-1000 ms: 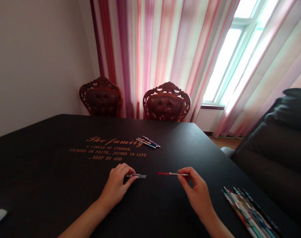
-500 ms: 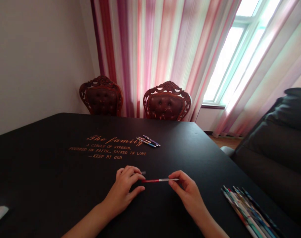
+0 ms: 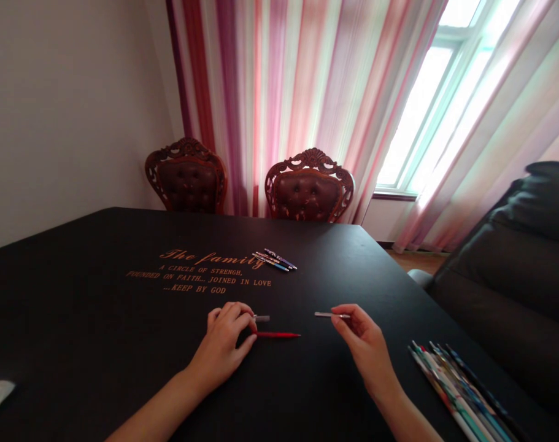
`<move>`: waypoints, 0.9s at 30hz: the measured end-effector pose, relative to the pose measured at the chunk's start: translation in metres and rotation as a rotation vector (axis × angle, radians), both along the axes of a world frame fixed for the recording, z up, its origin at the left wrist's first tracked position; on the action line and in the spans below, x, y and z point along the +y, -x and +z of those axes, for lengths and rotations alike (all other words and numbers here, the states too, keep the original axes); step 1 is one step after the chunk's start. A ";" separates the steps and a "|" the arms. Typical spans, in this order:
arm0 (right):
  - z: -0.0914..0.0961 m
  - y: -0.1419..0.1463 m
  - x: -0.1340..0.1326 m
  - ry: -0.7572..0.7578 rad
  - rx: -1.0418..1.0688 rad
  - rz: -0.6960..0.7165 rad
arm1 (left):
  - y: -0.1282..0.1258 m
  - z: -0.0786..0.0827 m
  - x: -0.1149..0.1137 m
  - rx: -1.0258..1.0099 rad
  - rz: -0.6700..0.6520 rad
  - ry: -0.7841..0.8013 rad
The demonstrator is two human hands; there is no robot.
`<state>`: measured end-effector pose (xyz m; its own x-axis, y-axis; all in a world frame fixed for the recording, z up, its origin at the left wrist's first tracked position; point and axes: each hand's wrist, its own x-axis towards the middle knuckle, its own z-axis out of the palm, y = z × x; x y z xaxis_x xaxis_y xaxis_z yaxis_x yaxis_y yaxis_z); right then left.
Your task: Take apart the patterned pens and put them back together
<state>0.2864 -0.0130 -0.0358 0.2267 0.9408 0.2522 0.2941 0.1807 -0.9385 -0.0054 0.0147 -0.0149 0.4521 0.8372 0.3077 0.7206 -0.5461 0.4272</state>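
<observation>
My left hand pinches a thin red pen refill between thumb and forefinger, its pointed tip facing right. Just behind those fingers pokes out a short grey, translucent pen piece; whether the hand grips it or it lies on the table, I cannot tell. Held level in the fingertips of my right hand is a slim, pale silvery pen barrel part. A gap separates this part from the red refill.
Several patterned pens lie beyond my hands, over the gold lettering on the black table. A row of pens lies at the right front. Two carved chairs stand behind; a dark sofa is at the right.
The pale barrel part has come off the red refill, leaving its tip bare. My right hand moved right and slightly away with the part; my left hand shifted slightly left.
</observation>
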 end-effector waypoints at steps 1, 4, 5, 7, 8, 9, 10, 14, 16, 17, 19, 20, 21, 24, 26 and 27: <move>0.001 0.000 0.000 -0.005 -0.040 0.008 | 0.000 0.000 0.000 -0.002 0.005 0.000; 0.008 0.007 -0.004 -0.055 -0.221 0.049 | 0.001 -0.001 0.001 -0.009 0.006 0.001; 0.011 0.011 -0.005 -0.078 -0.282 0.065 | 0.001 -0.001 0.001 -0.010 0.005 0.002; 0.014 0.017 -0.008 -0.116 -0.376 0.097 | 0.001 -0.001 0.001 -0.010 0.002 0.005; 0.015 0.019 -0.009 -0.126 -0.407 0.108 | 0.000 -0.001 0.001 -0.009 0.001 0.005; 0.015 0.021 -0.010 -0.130 -0.432 0.115 | 0.000 -0.001 0.001 -0.008 0.001 0.005; 0.015 0.021 -0.010 -0.131 -0.450 0.121 | 0.000 -0.001 0.001 -0.006 0.002 0.004; 0.012 0.019 -0.009 -0.124 -0.468 0.130 | 0.000 -0.002 0.001 -0.002 0.003 -0.001; 0.013 0.019 -0.009 -0.112 -0.452 0.121 | 0.000 -0.002 0.000 -0.003 0.004 -0.002; 0.014 0.018 -0.009 -0.106 -0.437 0.117 | 0.000 -0.003 0.000 -0.004 0.003 -0.001; 0.015 0.019 -0.009 -0.098 -0.391 0.116 | 0.000 -0.003 0.001 -0.005 0.001 0.002; 0.016 0.019 -0.009 -0.098 -0.367 0.118 | 0.000 -0.002 0.001 -0.005 0.000 0.004; 0.016 0.019 -0.009 -0.096 -0.350 0.122 | 0.000 -0.002 0.001 -0.005 -0.001 0.004; 0.013 0.019 -0.007 -0.069 -0.357 0.138 | 0.000 -0.002 0.001 -0.006 0.001 -0.001; 0.008 0.019 -0.005 -0.037 -0.382 0.151 | 0.000 -0.002 0.001 -0.003 0.001 0.000; 0.005 0.019 -0.005 -0.025 -0.389 0.158 | 0.000 -0.002 0.001 -0.002 0.001 0.002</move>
